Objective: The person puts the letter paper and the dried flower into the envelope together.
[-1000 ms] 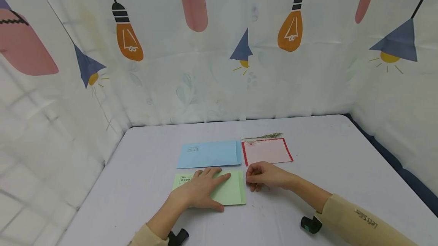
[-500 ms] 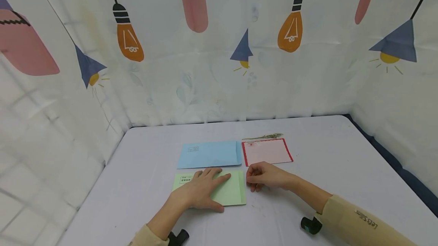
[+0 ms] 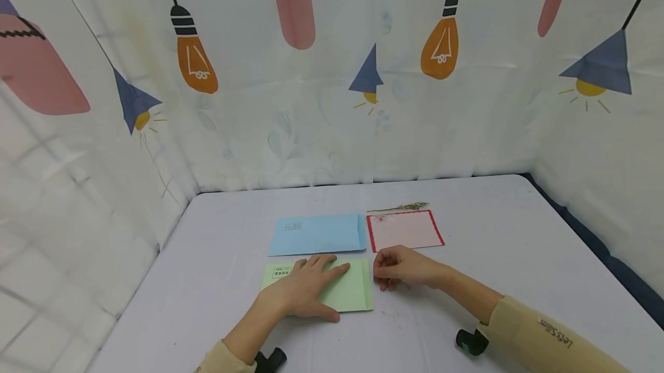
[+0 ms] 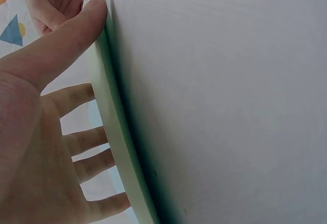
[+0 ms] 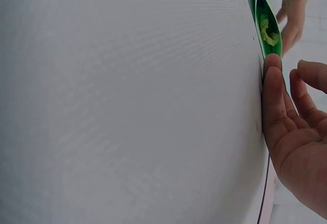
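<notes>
While the left hand point(image 3: 306, 286) lies flat on the green envelope point(image 3: 347, 293), fingers straight and spread, palm down, it seems to pin the envelope to the tabletop point(image 3: 207, 281) so it won't slide. Thumb runs along the near edge, as the left wrist view shows; forearm comes in from the lower left. The envelope sits near the front middle of the tabletop, open end facing right. Behind it, apart, lies a blue envelope point(image 3: 317, 234). At the green envelope's right edge, the right hand point(image 3: 402, 268) rests knuckles up, fingers curled, fingertips at the mouth. The right wrist view shows the mouth gaping slightly, something green inside, and a fingertip touching the lip, likely holding it open; whether it truly pinches the flap cannot be told. Right forearm angles in from the lower right, beige sleeve point(image 3: 539, 335). Behind that hand lies a pink card with red border point(image 3: 404, 230), and just past it a dried sprig point(image 3: 402, 207).
</notes>
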### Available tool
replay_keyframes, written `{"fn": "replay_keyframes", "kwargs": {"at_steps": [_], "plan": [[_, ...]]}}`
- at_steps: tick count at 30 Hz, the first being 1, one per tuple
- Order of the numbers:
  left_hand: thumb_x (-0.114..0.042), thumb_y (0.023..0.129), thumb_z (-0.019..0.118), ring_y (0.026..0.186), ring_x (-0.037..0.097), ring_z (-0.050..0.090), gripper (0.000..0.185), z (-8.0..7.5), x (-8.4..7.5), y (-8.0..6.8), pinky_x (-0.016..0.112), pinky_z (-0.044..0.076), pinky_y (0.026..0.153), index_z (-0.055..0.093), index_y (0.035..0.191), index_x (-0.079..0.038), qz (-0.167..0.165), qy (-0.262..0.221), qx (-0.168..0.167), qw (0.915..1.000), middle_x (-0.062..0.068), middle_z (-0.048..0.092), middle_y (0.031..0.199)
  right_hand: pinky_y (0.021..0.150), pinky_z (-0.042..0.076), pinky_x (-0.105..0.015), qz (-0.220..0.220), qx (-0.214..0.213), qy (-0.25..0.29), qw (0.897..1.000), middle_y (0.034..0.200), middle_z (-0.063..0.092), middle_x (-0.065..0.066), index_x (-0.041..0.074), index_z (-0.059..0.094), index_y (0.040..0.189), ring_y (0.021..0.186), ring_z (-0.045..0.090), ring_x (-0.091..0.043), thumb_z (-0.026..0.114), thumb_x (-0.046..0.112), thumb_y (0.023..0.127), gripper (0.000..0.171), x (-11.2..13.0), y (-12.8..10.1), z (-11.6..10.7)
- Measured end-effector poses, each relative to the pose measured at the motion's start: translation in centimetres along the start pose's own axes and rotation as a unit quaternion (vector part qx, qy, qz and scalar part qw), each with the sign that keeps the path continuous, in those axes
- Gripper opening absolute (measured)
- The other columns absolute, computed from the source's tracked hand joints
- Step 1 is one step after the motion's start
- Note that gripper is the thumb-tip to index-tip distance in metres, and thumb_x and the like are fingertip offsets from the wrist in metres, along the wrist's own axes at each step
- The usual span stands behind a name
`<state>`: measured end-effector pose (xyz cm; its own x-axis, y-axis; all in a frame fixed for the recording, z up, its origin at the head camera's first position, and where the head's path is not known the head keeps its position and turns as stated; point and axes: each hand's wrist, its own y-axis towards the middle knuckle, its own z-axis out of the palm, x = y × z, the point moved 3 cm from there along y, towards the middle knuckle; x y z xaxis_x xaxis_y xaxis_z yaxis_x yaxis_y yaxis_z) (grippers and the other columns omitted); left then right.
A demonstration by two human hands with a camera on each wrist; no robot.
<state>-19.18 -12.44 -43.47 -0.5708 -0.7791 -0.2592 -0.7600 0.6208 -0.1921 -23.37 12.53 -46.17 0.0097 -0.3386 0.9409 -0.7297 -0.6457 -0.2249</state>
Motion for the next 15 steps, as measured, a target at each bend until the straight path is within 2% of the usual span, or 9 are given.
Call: {"fn": "replay_keyframes", "kwargs": {"at_steps": [15], "plan": [[-0.060,0.082,0.081,0.144,0.029,0.034,0.094,0.11,0.05,0.07,0.059,0.031,0.111,0.040,0.159,-0.027,-0.002,0.003,0.001,1.0000,0.009,0.036,0.158,0.075,0.058,-0.037,-0.004,0.006,0.007,1.000,0.092,0.068,-0.014,0.000,0.065,0.104,0.080,0.068,-0.028,0.065,0.015,0.102,0.015,-0.04,0.07,-0.10]]}}
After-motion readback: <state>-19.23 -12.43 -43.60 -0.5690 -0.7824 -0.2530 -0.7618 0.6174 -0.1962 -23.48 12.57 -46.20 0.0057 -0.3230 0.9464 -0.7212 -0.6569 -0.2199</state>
